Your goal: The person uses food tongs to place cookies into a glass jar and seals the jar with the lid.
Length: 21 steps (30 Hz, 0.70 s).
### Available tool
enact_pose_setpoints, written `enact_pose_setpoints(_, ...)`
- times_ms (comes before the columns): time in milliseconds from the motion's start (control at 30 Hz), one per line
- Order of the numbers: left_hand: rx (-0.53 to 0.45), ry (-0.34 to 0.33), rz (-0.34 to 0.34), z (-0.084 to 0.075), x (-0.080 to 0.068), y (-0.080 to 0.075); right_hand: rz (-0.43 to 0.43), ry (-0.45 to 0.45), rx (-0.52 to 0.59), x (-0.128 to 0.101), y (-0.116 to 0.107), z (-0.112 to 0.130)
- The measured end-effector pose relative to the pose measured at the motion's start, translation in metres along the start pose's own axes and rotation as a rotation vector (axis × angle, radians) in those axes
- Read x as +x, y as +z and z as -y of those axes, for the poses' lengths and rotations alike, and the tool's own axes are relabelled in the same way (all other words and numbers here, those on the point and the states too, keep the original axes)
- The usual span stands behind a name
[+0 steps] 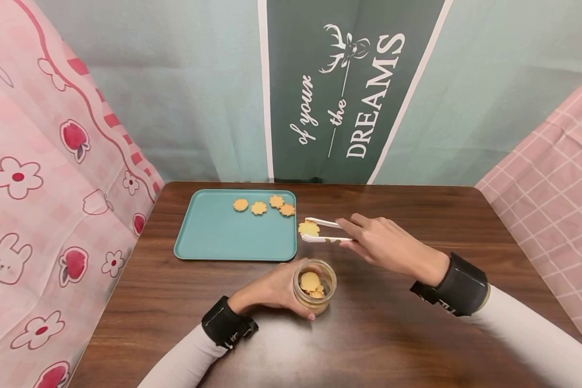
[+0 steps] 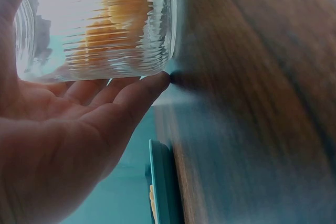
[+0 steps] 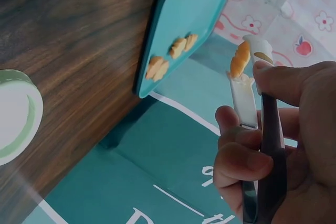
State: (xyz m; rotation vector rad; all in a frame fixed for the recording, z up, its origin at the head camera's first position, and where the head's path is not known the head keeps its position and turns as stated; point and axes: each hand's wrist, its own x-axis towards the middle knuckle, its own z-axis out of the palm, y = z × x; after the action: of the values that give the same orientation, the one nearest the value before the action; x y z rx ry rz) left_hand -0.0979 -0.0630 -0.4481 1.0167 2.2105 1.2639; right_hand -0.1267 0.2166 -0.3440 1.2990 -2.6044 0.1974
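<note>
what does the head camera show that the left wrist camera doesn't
Only the head view shows the right hand pinching white tongs around a cookie, four cookies on the tray, and the banner. Only the left wrist view shows the jar's ribbed glass and the palm up close. Both show the left hand gripping the jar, the tray and the table.

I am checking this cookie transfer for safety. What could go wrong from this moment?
1. The cookie sits only at the tips of the white tongs, beside the teal tray, not above it; it might slip onto the table.
2. The four cookies on the tray lie close together, so placing another may bump them.
</note>
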Motion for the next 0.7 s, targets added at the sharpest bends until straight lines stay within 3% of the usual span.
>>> enact_pose_setpoints(700, -0.01, -0.004, 0.017, 0.002, -0.002, 0.001, -0.084, -0.043, 0.013, -0.029, -0.022, 0.025)
